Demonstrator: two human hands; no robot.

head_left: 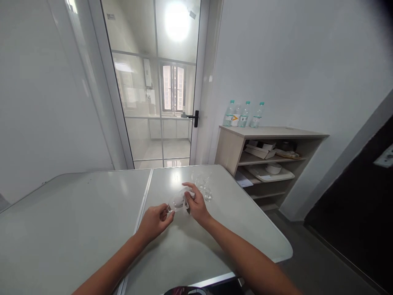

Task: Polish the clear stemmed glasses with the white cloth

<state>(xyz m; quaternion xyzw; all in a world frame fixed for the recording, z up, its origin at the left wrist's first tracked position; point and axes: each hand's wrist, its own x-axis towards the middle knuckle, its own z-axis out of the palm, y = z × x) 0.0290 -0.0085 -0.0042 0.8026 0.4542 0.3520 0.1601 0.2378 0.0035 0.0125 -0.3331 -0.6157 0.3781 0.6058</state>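
Observation:
My left hand [156, 220] is closed round the stem end of a clear glass [176, 201] held on its side above the white table [92, 205]. My right hand [195, 203] is closed on a white cloth [188, 193] that is pushed against and into the bowl of that glass. Just beyond my right hand stand two more clear stemmed glasses [204, 184] upright on the table, close together and hard to tell apart.
A glass door [159, 82] with a black handle [194, 117] stands behind the table. To the right is a low wooden shelf unit [267, 135] with several water bottles [244, 114] on top and trays and dishes inside. A dark wall runs at far right.

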